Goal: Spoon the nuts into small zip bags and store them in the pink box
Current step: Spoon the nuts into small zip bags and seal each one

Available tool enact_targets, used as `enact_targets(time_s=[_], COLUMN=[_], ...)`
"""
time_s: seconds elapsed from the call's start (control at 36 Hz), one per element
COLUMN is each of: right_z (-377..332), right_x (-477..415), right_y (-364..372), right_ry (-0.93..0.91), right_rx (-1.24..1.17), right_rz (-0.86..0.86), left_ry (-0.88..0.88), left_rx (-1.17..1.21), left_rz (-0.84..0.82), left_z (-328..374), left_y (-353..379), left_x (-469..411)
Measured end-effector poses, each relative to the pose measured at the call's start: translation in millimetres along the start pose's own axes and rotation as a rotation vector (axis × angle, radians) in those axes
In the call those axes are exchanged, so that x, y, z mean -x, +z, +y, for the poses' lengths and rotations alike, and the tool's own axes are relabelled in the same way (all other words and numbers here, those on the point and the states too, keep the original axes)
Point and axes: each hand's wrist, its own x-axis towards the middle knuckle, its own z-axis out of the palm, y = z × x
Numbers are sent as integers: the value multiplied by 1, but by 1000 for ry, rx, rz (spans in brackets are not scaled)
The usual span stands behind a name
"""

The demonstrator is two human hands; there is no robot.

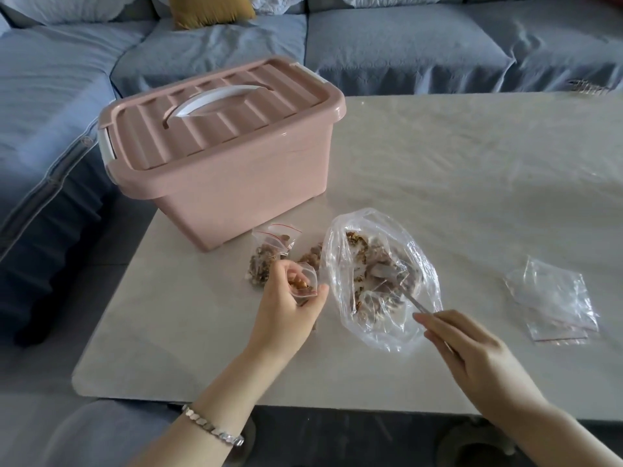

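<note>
A large clear plastic bag (377, 281) of mixed nuts lies open on the table. My right hand (472, 352) holds a metal spoon (416, 305) whose tip is inside that bag, among the nuts. My left hand (286, 308) holds a small zip bag (305, 281) open, with a few nuts in it, just left of the big bag. Two filled zip bags (266, 257) lie between my left hand and the pink box (222, 143). The box stands at the table's left corner with its lid shut and its white handle down.
A pile of empty small zip bags (553, 301) lies to the right on the pale table (472, 170). A blue sofa (404, 38) wraps around the back and left. A dark item (588, 85) sits at the table's far right edge.
</note>
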Motion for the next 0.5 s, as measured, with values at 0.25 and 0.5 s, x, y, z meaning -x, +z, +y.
enact_targets(time_s=[0.25, 0.5], right_z=[35, -45], right_x=[-3, -44], right_y=[25, 14], right_ry=[50, 96], right_rx=[296, -140], right_rz=[-13, 99], left_ry=[-13, -27], left_rx=[-33, -27], left_rz=[53, -21], left_z=[-4, -12], left_y=[-5, -12], left_x=[-6, -2])
